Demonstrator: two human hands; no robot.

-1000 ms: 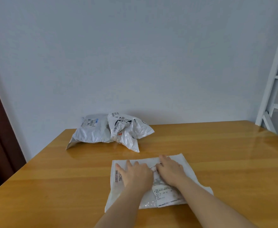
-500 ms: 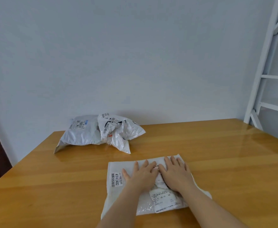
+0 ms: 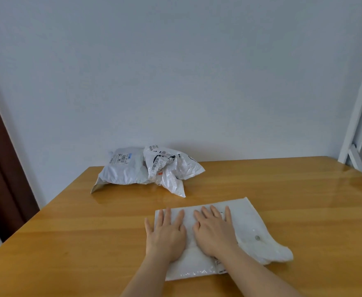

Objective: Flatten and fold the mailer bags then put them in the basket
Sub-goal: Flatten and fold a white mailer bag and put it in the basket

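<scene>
Pressing the bag flat, you spread all fingers on it; push the air outward toward its edges before folding.

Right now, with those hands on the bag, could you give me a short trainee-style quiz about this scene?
1. True or false: both hands press flat on the near mailer bag.
2. How many other mailer bags lie at the far side of the table? A) none B) two C) five
3. Fill in: the basket is ___ in this view.

Key:
1. True: the left hand and right hand lie with straight fingers on it.
2. B: a smoother grey bag and a crumpled white bag.
3. Not visible.
</scene>
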